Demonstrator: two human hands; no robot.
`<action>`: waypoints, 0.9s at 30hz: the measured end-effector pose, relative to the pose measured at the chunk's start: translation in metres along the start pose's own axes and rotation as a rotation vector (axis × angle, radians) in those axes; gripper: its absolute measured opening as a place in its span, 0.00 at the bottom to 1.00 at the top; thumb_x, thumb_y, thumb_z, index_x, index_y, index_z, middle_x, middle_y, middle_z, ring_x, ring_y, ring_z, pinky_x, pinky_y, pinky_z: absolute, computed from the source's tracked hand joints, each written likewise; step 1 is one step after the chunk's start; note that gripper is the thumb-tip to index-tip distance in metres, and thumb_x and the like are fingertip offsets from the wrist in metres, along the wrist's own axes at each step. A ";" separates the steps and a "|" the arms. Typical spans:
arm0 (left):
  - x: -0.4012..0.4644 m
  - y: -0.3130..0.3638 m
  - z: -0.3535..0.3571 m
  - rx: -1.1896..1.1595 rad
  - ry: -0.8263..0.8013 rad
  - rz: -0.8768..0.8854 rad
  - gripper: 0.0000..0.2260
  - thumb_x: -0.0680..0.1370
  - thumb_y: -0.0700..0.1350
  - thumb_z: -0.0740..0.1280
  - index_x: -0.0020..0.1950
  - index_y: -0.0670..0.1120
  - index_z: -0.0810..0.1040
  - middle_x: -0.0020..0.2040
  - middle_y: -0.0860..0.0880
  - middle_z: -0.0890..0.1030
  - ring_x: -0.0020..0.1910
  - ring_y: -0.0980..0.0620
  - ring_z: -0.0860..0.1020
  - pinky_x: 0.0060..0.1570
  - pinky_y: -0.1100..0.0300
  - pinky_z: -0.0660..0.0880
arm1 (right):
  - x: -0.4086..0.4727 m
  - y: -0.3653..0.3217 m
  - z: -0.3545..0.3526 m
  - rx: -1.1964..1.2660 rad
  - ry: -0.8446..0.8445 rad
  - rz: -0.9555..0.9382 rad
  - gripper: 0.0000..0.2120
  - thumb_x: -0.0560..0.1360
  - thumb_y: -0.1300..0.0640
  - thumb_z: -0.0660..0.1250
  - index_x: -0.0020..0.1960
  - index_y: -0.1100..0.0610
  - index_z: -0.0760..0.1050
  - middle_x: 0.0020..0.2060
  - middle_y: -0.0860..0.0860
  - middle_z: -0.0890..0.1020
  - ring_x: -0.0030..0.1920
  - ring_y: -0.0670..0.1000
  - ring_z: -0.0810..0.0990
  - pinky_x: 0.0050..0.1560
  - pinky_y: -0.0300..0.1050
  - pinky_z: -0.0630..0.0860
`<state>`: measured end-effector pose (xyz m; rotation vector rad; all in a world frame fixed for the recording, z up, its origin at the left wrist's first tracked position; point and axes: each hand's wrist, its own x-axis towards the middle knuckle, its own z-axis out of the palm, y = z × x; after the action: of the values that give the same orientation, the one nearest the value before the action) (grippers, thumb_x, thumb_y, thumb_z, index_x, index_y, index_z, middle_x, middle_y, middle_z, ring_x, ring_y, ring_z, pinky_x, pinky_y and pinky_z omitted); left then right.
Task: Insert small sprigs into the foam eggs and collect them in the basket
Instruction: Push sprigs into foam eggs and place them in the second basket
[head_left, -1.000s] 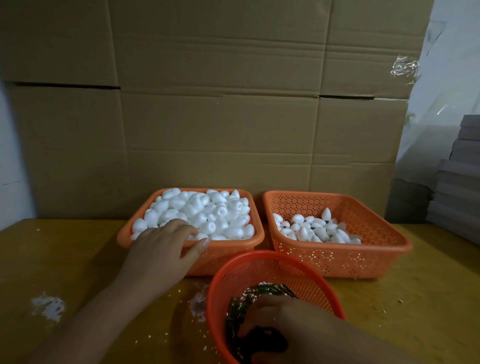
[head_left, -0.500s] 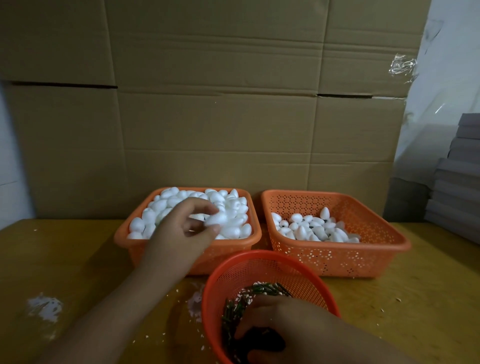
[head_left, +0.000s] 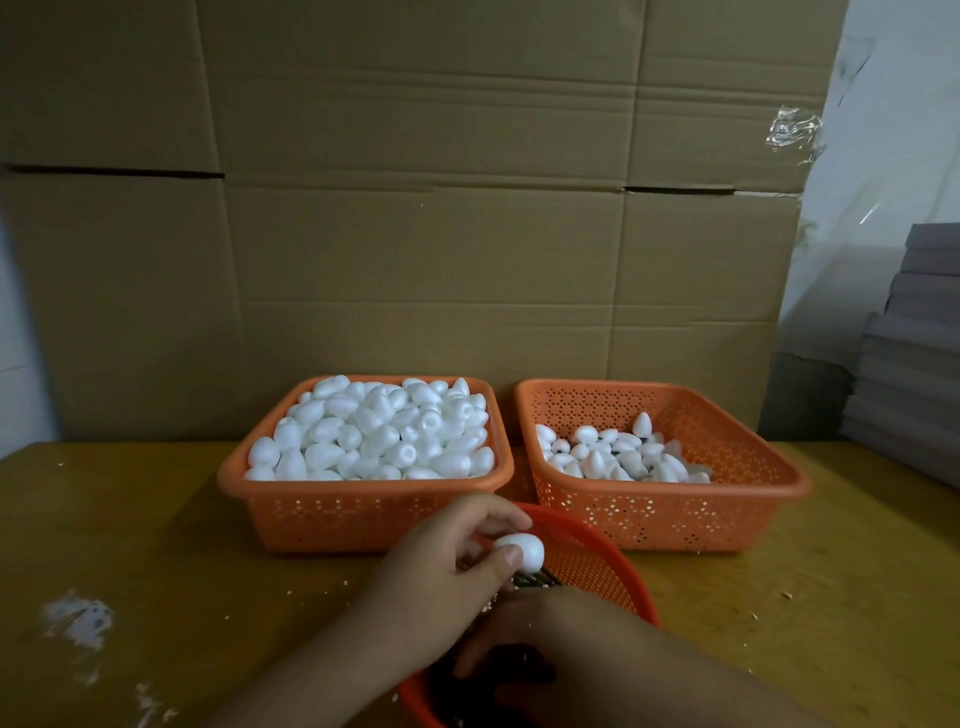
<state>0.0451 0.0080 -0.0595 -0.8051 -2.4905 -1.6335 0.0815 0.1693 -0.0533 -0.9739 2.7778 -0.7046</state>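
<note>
So the left hand (head_left: 447, 561) has one foam egg (head_left: 521, 551) pinched at the tips, thumb underneath on the near side and the other fingers (head_left: 493, 519) curled over the top, with most of the egg poking out to the right of the fingertips. It's held up in the air right over the far rim of the round red basket (head_left: 602, 566), not touching it. The right hand (head_left: 540, 654) is down inside that same basket where the dark green sprigs (head_left: 535, 578) are; fingers look bent, but it's too dark in there to tell whether they've got hold of a sprig or not. Behind, on the yellow bench (head_left: 130, 545), there are two square orange baskets side by side: the left basket (head_left: 363, 512) is heaped full of plain foam eggs, the right basket (head_left: 670, 512) has a much smaller pile sitting at the bottom. Bits of white foam crumbs (head_left: 78, 621) on the bench off to the left, and cardboard boxes (head_left: 415, 208) stacked behind everything.
</note>
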 end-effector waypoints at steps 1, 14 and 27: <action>0.000 0.000 0.000 0.007 0.004 -0.003 0.11 0.79 0.40 0.67 0.53 0.57 0.79 0.50 0.61 0.82 0.45 0.58 0.83 0.53 0.56 0.79 | 0.000 -0.001 -0.001 0.005 0.020 0.013 0.13 0.78 0.57 0.64 0.61 0.47 0.78 0.58 0.46 0.80 0.57 0.41 0.73 0.47 0.19 0.63; 0.003 -0.008 0.000 -0.025 0.054 0.001 0.11 0.80 0.45 0.66 0.52 0.63 0.79 0.51 0.61 0.83 0.52 0.58 0.82 0.55 0.51 0.79 | -0.001 0.000 -0.002 0.057 0.278 0.038 0.15 0.75 0.60 0.60 0.53 0.41 0.76 0.49 0.38 0.82 0.49 0.36 0.80 0.50 0.34 0.75; 0.003 -0.002 0.001 -0.125 0.124 0.002 0.19 0.76 0.60 0.57 0.42 0.47 0.77 0.31 0.54 0.77 0.28 0.56 0.74 0.36 0.60 0.73 | -0.001 0.002 -0.014 0.720 0.651 0.147 0.11 0.80 0.66 0.60 0.47 0.56 0.79 0.28 0.51 0.78 0.26 0.51 0.75 0.27 0.43 0.74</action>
<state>0.0420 0.0097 -0.0606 -0.6939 -2.3243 -1.7943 0.0773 0.1768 -0.0424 -0.4263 2.5958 -2.0884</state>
